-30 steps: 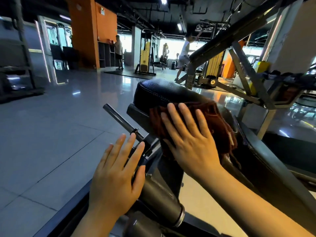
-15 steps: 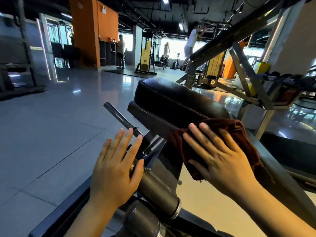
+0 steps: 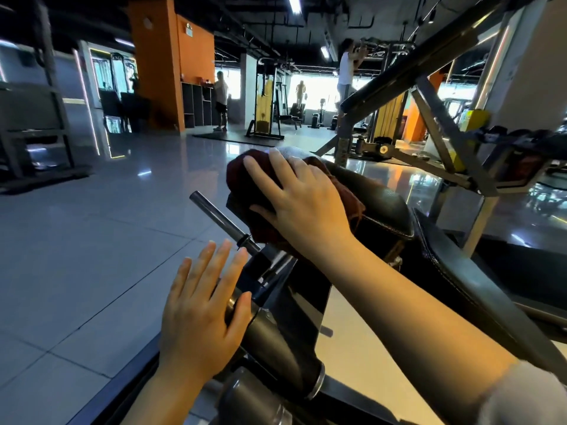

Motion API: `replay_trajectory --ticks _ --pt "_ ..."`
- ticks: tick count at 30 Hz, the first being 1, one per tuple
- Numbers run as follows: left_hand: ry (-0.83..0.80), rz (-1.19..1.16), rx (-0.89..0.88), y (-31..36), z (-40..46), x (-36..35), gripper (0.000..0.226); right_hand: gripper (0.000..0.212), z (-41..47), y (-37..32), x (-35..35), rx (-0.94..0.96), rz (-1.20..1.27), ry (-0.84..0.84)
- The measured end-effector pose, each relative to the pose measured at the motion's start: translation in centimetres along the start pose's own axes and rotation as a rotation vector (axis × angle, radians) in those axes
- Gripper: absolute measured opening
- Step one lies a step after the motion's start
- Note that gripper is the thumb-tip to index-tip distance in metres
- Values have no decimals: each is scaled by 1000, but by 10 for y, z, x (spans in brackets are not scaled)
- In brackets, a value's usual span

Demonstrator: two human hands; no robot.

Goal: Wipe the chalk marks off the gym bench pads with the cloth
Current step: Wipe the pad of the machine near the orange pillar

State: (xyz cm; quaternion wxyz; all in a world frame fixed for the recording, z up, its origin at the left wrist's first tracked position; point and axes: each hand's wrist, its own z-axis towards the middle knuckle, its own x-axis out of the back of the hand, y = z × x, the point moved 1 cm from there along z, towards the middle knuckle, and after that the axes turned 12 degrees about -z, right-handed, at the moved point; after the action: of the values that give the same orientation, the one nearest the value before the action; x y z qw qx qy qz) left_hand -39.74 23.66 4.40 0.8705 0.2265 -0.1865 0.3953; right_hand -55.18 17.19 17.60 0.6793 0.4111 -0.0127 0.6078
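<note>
- While the left hand (image 3: 199, 320) is resting low in the frame on the round metal tube (image 3: 276, 342) of the bench frame, its fingers are lying straight and spread, and it is holding nothing.
- Just past it, near the middle of the frame, the right hand (image 3: 302, 207) is pressing flat on the dark red cloth (image 3: 245, 191). Its fingers are lying straight and a little apart, on top of the cloth and not curled round it.
- That cloth is lying over the left end of the black pad (image 3: 383, 207), and part of it is hanging down the pad's side.
- I am seeing no chalk on the bare part of the pad, so I am guessing the marks are under the cloth or already gone.
- To wipe well, I am thinking the flat hand should be pushing down firmly and sliding in long, even strokes. The stitched seam along the pad's edge is likely needing an extra rub, since chalk can be hiding there.
- A thin steel bar (image 3: 221, 219) is sticking out just left of the cloth, so the hanging cloth could be catching on it.
- Far back, in the upper middle of the frame, people are exercising by bright windows.
- A small sign is sitting on the orange pillar (image 3: 168, 65) at the upper left, but its writing is too small to read. No brand is showing on the bench.
</note>
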Motion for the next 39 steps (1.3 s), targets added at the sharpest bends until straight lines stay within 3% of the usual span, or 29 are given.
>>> replay_trajectory --ticks 5,10,16,21,25,30,33,36,39 --pt "-24 20 3 0 -1 -1 56 56 -99 29 -14 1 -181 77" --pt "-56 -40 28 -2 -3 -1 53 57 -152 31 -21 -46 -180 -7" --pt "106 -234 29 13 34 7 51 59 -75 18 -2 -101 -5 -85" --pt "269 -306 32 17 92 14 49 59 41 16 12 -79 404 -322" --pt "332 -349 65 8 120 8 46 69 56 42 1 47 683 -543" --pt "172 -416 58 8 133 -8 48 63 -15 123 -54 -133 738 -611" --pt "183 -447 122 12 133 -14 53 70 -49 146 -61 -195 729 -641" --pt "255 -456 134 16 132 -21 53 64 -40 125 -35 -115 688 -728" --pt "270 -588 169 14 129 -29 48 61 8 87 -17 49 706 -662"
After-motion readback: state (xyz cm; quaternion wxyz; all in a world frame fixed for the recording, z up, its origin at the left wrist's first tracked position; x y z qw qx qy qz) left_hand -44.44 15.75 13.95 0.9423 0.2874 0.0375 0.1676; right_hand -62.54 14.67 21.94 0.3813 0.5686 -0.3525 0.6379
